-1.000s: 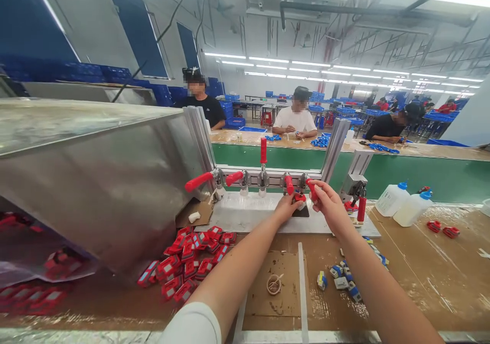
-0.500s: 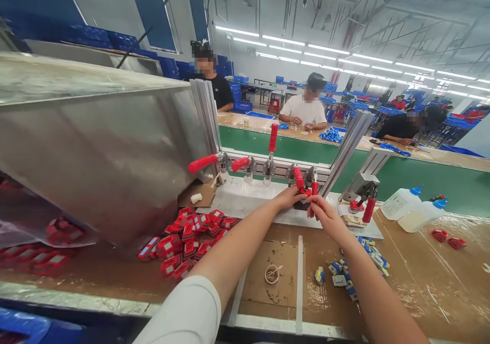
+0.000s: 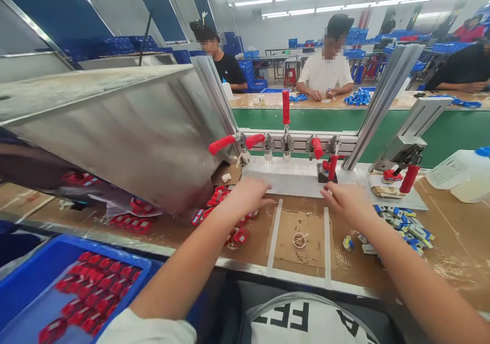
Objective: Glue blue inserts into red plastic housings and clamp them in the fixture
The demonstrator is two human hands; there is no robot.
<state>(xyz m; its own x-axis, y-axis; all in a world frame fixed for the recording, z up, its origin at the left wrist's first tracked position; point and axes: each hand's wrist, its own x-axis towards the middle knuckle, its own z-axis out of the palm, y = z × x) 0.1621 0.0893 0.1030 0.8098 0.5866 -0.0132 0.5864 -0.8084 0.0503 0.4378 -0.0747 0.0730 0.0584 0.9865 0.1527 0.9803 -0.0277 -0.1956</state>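
From the head view, I see both hands have come back off the clamp row since a moment ago: my left hand [image 3: 247, 196] now hovers, fingers loosely spread and holding nothing, over the near edge of the red parts [image 3: 224, 201] heaped at the chute [image 3: 126, 129] mouth, while my right hand [image 3: 346, 203] sits just in front of the fixture plate [image 3: 294, 178], loosely curled and empty as far as I can tell. A red part [image 3: 328, 166] now stands clamped at the second clamp from the right, with its handle [image 3: 332, 166] down, so I judge that piece is loaded and the hands are free for another. The blue bin [image 3: 26, 275] at lower left holds a layer of red parts; small blue-and-white pieces [image 3: 401, 224] lie loose right of my right hand, and a little ring [image 3: 299, 240] rests between the tape strips
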